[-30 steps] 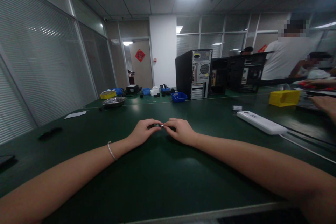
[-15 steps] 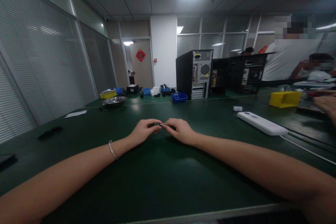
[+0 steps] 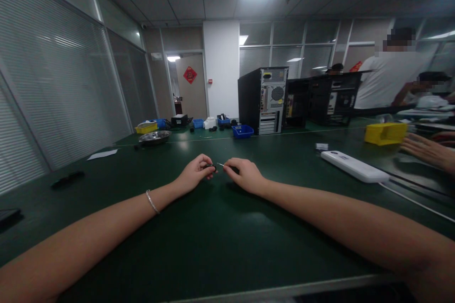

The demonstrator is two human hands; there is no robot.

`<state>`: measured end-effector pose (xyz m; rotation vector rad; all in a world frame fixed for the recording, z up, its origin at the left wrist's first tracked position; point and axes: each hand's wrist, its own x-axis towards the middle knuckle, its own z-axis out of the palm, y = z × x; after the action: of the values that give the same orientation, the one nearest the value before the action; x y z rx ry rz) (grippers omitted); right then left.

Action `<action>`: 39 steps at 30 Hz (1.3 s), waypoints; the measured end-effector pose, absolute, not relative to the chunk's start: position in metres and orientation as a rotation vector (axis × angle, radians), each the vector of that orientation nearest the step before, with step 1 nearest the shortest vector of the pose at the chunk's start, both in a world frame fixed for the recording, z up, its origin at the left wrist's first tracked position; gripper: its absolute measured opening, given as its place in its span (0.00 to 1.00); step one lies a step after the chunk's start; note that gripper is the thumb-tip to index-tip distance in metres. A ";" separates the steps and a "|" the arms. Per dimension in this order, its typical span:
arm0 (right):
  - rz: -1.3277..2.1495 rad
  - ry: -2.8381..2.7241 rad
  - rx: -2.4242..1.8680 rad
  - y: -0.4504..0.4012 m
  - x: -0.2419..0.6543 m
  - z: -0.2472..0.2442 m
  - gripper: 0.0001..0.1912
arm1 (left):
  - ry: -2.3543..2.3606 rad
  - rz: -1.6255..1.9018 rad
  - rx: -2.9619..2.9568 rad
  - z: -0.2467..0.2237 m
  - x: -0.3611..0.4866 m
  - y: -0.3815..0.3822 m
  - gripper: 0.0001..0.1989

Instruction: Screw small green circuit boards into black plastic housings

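Observation:
Near the middle of the green table, my left hand pinches a small black part between thumb and fingers. Its exact kind is too small to make out. Just to the right, my right hand is closed around a small screwdriver, whose thin silver shaft points left at the black part. A short gap separates the shaft's tip from the part. Most of the screwdriver's handle is hidden in my fingers.
A white power bank-like box with cables lies at right, near a yellow bin and a co-worker's hand. Computer cases, a blue bin and a metal dish stand farther back.
My left hand has drawn slightly left with the black part, so the screwdriver's tip now shows apart from it. The co-worker's hand at right has moved left, toward the yellow bin.

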<state>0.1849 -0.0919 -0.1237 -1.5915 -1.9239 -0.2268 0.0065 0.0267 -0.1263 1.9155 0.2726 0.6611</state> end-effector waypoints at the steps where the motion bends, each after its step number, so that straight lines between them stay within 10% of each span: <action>1: -0.220 -1.910 -1.599 -0.092 0.186 -0.124 0.12 | 0.277 0.637 1.921 -0.126 0.006 0.028 0.11; 39: 0.104 -2.174 -1.613 -0.090 0.196 -0.115 0.21 | 0.393 0.467 2.541 -0.115 -0.002 0.018 0.23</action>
<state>0.1961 -0.0902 -0.1153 -1.6129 -2.1740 0.1044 -0.0017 0.0181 -0.1154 2.5413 0.3928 0.4668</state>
